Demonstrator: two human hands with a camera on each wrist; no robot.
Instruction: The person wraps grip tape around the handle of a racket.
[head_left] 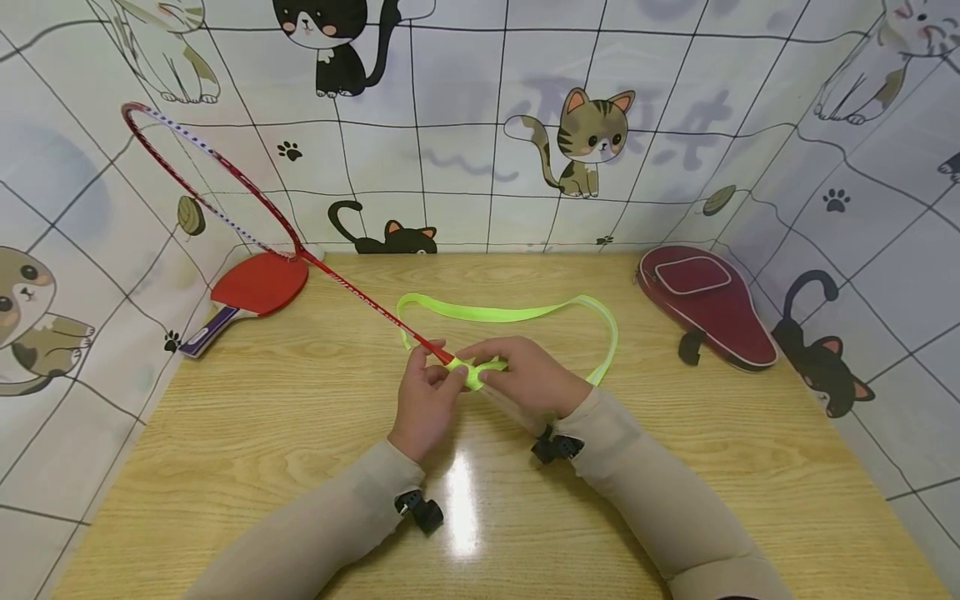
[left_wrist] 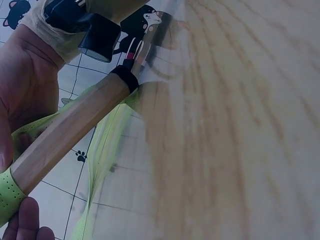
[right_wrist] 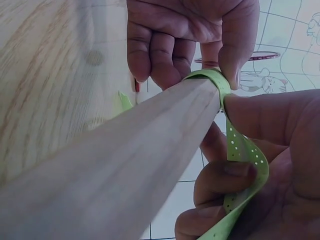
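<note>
A red badminton racket (head_left: 360,296) slants over the table, its head at the far left and its bare wooden handle (left_wrist: 75,127) toward me. Neon yellow-green grip tape (right_wrist: 242,147), dotted with small holes, wraps the handle's upper end. My left hand (head_left: 423,404) holds the racket there, thumb pressed on the wrapped tape. Close beside it, my right hand (head_left: 536,379) pinches the tape between thumb and fingers at the handle. The tape's loose length (head_left: 495,313) loops across the table beyond both hands.
On the left lies a red table tennis paddle (head_left: 262,283), partly under the racket head in the head view. A dark red paddle case (head_left: 705,304) lies at the back right. Cat-print sheeting (head_left: 457,158) stands behind the wooden table (head_left: 300,467).
</note>
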